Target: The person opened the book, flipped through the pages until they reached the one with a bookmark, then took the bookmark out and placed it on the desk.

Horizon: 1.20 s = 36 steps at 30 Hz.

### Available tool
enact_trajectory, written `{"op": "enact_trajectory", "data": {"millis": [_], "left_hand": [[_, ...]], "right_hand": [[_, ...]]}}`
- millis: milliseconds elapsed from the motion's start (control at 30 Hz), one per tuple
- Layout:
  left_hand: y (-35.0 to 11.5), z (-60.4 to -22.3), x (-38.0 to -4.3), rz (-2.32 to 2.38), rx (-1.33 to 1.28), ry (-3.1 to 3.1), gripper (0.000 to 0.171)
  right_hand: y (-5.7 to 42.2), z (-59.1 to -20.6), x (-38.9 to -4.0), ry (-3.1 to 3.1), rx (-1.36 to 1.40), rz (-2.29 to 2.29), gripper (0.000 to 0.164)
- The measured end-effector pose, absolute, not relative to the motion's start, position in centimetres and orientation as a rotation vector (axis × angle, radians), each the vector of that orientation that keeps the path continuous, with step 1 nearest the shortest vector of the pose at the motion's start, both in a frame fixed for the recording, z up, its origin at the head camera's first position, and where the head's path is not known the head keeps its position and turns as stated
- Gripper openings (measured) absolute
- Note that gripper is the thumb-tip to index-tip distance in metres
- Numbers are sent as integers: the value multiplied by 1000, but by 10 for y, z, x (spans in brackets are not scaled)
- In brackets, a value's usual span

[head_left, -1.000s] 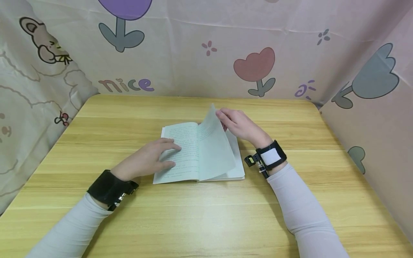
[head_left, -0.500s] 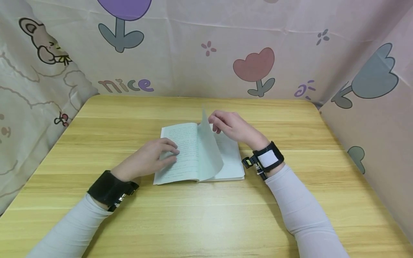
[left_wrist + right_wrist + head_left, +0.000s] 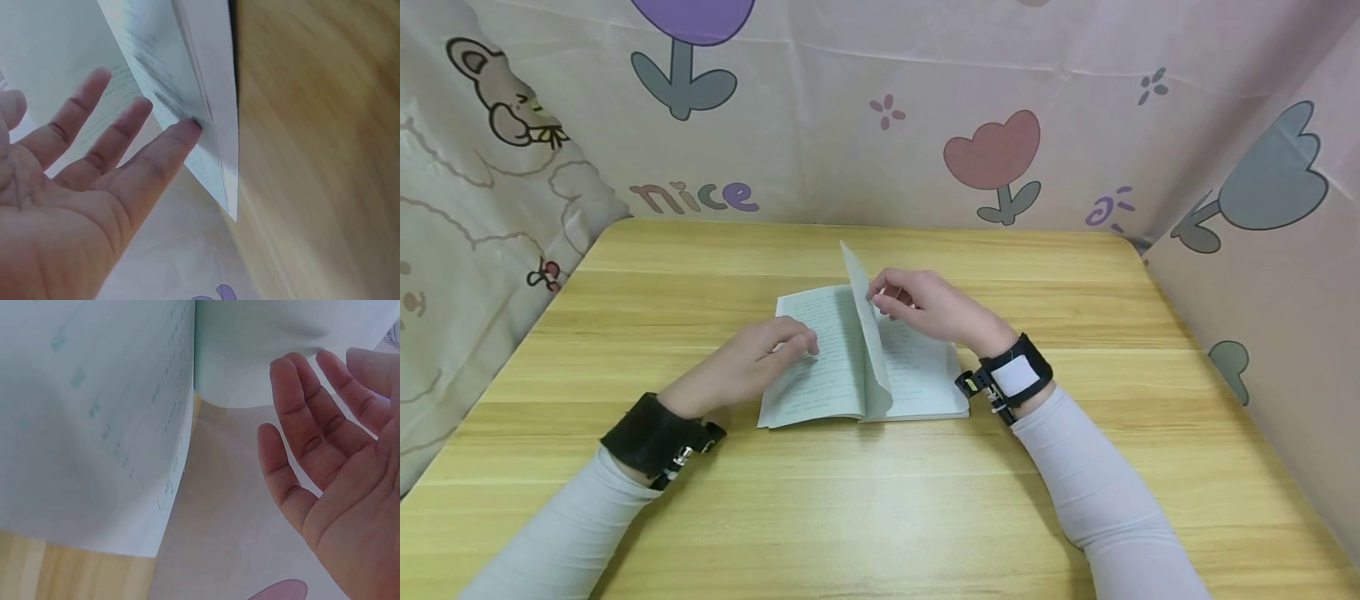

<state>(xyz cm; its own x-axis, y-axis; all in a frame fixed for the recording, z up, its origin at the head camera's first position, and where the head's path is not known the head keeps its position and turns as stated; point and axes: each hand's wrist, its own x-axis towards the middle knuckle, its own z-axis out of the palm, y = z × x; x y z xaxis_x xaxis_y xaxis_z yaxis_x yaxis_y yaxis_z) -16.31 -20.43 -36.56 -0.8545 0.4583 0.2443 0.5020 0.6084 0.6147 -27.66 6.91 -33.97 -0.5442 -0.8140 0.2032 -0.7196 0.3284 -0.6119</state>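
Observation:
An open book [image 3: 820, 396] with printed text lies on the wooden table. One page [image 3: 871, 354] stands almost upright near the spine, its lower part curving to the right. My left hand [image 3: 748, 362] is over the left page; in the left wrist view one straight finger [image 3: 178, 140] touches the paper near its edge while the others are raised. On the right side of the standing page is my right hand [image 3: 932, 307], its loosely bent fingertips right at that page. In the right wrist view this hand [image 3: 350, 462] shows relaxed fingers, with paper behind the tips.
The wooden table [image 3: 880, 508] spreads around the book. Along its back and sides hangs a pale cloth [image 3: 850, 167] printed with flowers and the word "nice". Each wrist wears a black strap, the right one [image 3: 1017, 375] with a white patch.
The lifted page has swung leftward from leaning right to nearly upright, uncovering print on the right page. My right hand has moved left along with it. The left fingers have drawn together slightly.

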Motion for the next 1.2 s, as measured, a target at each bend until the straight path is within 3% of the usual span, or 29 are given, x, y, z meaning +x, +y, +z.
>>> {"op": "enact_trajectory", "data": {"millis": [500, 1200], "left_hand": [[-205, -362, -161, -1284, -648, -2831, 47], [-204, -363, -163, -1297, -544, -2849, 49]], "right_hand": [[58, -348, -271, 2429, -1474, -939, 16], [51, -352, -265, 2421, -1553, -841, 17]]}}
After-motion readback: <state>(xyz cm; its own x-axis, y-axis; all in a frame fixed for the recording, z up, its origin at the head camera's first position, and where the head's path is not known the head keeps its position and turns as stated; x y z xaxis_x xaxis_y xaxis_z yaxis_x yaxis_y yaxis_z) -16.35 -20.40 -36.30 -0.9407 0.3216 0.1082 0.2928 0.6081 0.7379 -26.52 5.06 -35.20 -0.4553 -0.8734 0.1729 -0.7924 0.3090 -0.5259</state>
